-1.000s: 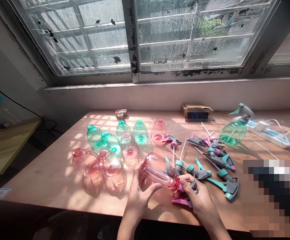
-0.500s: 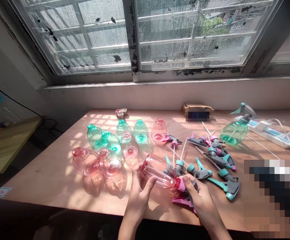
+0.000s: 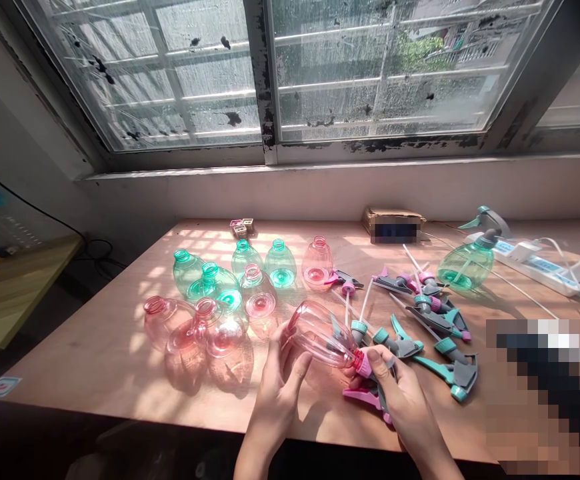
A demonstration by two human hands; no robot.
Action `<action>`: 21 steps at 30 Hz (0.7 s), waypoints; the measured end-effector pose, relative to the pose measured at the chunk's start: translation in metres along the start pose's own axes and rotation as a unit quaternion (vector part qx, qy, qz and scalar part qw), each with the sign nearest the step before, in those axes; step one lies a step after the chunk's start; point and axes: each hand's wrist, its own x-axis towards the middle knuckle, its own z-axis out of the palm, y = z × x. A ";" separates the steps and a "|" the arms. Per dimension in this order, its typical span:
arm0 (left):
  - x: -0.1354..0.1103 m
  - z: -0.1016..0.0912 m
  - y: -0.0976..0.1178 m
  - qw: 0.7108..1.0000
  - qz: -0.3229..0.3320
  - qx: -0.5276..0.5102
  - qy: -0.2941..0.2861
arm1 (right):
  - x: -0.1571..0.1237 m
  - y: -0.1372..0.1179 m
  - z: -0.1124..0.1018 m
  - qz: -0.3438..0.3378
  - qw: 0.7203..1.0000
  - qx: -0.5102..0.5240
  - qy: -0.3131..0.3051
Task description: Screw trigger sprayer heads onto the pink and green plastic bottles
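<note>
My left hand [image 3: 276, 381] is wrapped round the body of a clear pink bottle [image 3: 319, 335] that lies tilted, its base pointing up and left. My right hand [image 3: 404, 397] grips the pink collar of a pink and grey trigger sprayer head [image 3: 365, 387] at the bottle's neck. Both hands hover just above the near edge of the wooden table [image 3: 100, 347].
Several empty pink bottles [image 3: 195, 330] and green bottles [image 3: 210, 273] lie to the left. Loose trigger heads with tubes [image 3: 427, 320] lie to the right. An assembled green spray bottle [image 3: 470, 257], a power strip [image 3: 545, 263] and a small cardboard box [image 3: 395, 223] sit at the back.
The pink bottle has tipped up a little, its base rising, while my right hand has turned on the collar. The hands stay in the same place.
</note>
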 end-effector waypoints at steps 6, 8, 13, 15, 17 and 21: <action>0.001 -0.004 -0.005 0.999 -0.020 -0.037 0.028 | -0.003 -0.004 0.003 0.009 1.000 0.020 0.002; 0.003 -0.003 -0.006 0.998 -0.018 -0.054 0.031 | -0.003 -0.004 0.002 0.026 0.999 0.032 -0.004; 0.004 0.001 -0.003 0.999 0.029 0.000 0.015 | -0.001 -0.006 -0.004 0.040 0.996 0.073 0.024; 0.002 0.003 -0.001 0.997 0.058 0.048 0.021 | -0.001 -0.007 -0.005 0.048 0.994 0.088 0.032; -0.002 0.005 0.003 0.994 0.063 0.084 0.017 | -0.001 -0.007 -0.006 0.043 0.994 0.089 0.038; -0.014 -0.002 0.015 0.998 0.006 0.055 -0.039 | -0.008 -0.008 -0.006 -0.013 0.999 0.024 0.042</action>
